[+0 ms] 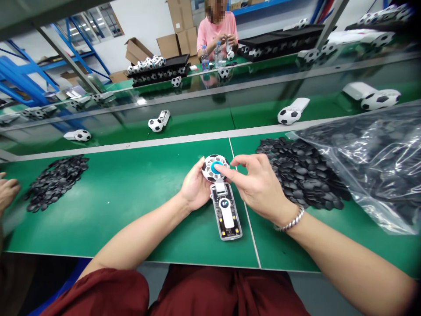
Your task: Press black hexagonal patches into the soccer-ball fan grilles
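A handheld fan with a football-patterned head (pixel 209 172) and a clear-cased handle (pixel 226 215) is in front of me at the middle of the green bench. My left hand (pixel 196 186) is wrapped round the left side of its head. The handle points towards me, with a small round display and a dark circuit board showing. One finger of my right hand (pixel 259 186) rests on the blue disc (pixel 216 167) at the centre of the head. The other fingers of that hand are bent and spread apart, and nothing shows between them.
Black plastic pieces lie in a heap (pixel 302 171) at right beside a clear bag (pixel 371 162), and in another heap (pixel 57 182) at left. More football fans (pixel 289 115) lie on the green strip beyond. Another person (pixel 217 33) sits opposite; a co-worker's hand (pixel 8 191) shows at left.
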A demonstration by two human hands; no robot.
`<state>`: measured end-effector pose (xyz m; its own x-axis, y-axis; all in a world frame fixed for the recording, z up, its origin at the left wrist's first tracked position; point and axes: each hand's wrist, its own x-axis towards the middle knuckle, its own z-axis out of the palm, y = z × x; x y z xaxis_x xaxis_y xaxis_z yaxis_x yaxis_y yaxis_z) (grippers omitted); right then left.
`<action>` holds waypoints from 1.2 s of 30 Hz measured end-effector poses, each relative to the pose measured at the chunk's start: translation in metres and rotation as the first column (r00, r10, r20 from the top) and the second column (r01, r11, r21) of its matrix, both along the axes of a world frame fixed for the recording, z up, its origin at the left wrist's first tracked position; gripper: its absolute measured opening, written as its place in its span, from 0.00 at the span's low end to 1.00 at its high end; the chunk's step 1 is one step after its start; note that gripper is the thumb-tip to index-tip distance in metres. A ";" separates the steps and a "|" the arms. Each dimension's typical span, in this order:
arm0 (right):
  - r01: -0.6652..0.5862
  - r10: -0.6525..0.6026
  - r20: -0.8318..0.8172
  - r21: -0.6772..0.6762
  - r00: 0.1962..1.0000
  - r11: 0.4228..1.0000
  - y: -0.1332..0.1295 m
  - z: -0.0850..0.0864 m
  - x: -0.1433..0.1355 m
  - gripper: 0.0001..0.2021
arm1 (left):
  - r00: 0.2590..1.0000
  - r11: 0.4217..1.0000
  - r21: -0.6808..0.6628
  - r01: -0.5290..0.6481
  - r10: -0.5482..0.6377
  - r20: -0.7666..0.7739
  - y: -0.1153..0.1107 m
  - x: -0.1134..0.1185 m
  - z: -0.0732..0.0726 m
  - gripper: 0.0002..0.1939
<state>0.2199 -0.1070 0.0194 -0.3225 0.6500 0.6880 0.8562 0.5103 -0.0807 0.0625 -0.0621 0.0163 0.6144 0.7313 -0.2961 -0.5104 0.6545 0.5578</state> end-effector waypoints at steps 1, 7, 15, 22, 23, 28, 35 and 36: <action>-0.021 0.020 0.008 0.003 1.000 1.000 0.000 0.000 0.000 0.17 | 1.000 1.000 -0.001 -0.004 0.004 0.002 0.000 0.000 0.000 0.26; 0.035 -0.037 0.015 0.074 0.999 0.997 0.000 0.000 0.002 0.17 | 1.000 1.000 0.014 0.004 -0.004 -0.006 -0.001 -0.001 0.002 0.26; 0.051 -0.054 0.031 0.087 0.998 0.995 -0.001 0.001 -0.001 0.16 | 1.000 1.000 0.003 -0.012 0.012 0.007 0.000 -0.001 0.001 0.25; 0.043 -0.045 0.033 0.074 0.998 0.996 -0.001 -0.001 0.001 0.16 | 1.000 1.000 0.018 -0.025 0.025 -0.003 0.000 -0.001 0.000 0.25; 0.051 -0.054 0.030 0.078 0.998 0.996 -0.001 -0.001 0.001 0.16 | 1.000 1.000 0.016 -0.019 0.019 -0.005 -0.001 -0.001 0.000 0.25; 0.007 -0.012 0.051 0.106 0.999 0.994 -0.002 0.000 0.001 0.16 | 1.000 1.000 0.002 -0.021 0.021 -0.020 -0.001 0.000 0.001 0.26; 0.061 -0.066 0.049 0.092 0.997 0.994 -0.002 0.000 0.000 0.17 | 1.000 1.000 -0.010 -0.023 0.023 -0.010 0.000 -0.001 0.001 0.25; 0.053 -0.057 0.047 0.093 0.997 0.994 -0.002 0.000 -0.001 0.17 | 0.999 1.000 -0.006 -0.031 0.031 -0.014 0.000 -0.001 0.001 0.25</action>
<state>0.2194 -0.1092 0.0194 -0.3234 0.6026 0.7295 0.8850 0.4655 0.0078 0.0620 -0.0623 0.0175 0.5874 0.7478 -0.3095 -0.5224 0.6424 0.5607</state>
